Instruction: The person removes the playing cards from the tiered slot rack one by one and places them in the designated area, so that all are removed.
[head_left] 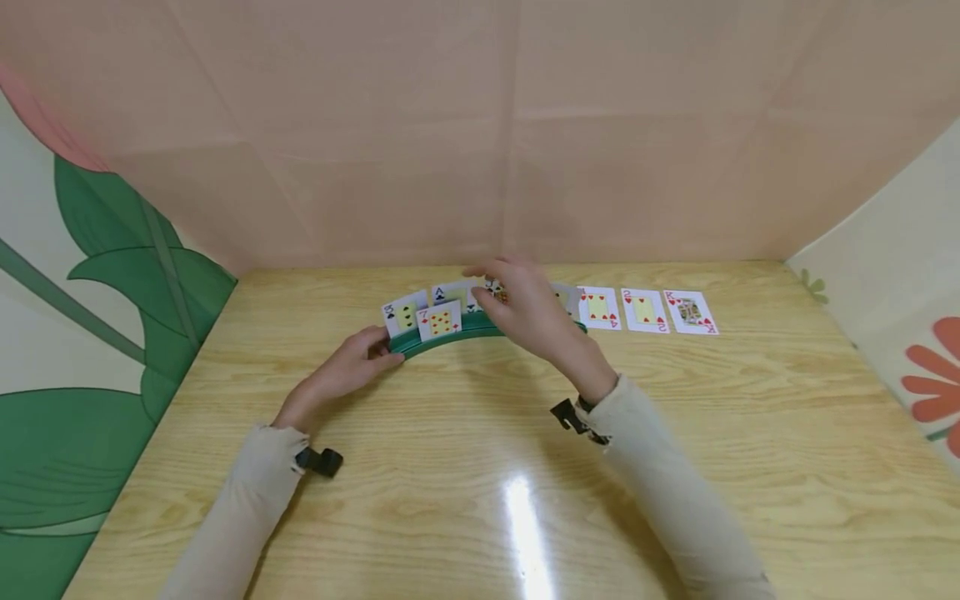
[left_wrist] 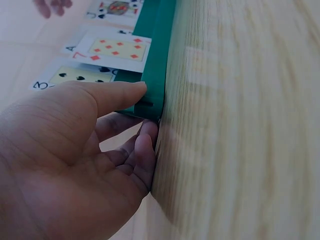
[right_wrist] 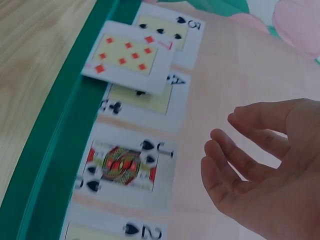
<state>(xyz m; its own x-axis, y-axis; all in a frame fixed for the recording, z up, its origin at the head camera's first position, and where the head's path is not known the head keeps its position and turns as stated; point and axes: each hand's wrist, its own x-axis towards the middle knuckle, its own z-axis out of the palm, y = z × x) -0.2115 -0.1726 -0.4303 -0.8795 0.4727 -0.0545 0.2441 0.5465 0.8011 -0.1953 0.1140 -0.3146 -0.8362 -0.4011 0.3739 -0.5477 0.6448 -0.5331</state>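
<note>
My left hand (head_left: 351,365) grips the left end of a curved green card holder (left_wrist: 159,50), thumb on its front and fingers curled behind and under. A row of playing cards stands in the holder's back slot: a spade card (head_left: 403,315), an ace of clubs (right_wrist: 145,104), a jack of spades (right_wrist: 122,166) and a two of spades (right_wrist: 115,231). In front of them stands a seven of diamonds (head_left: 439,321), overlapping the spade card and the ace. Over the middle of the holder hovers my right hand (head_left: 531,307), fingers loosely bent with nothing between them.
Right of the holder, a four of hearts (head_left: 599,308), a two of hearts (head_left: 643,311) and a red king (head_left: 691,312) lie in a row on the wooden table (head_left: 420,492). A pinkish cloth backdrop (head_left: 375,133) rises behind the table's far edge.
</note>
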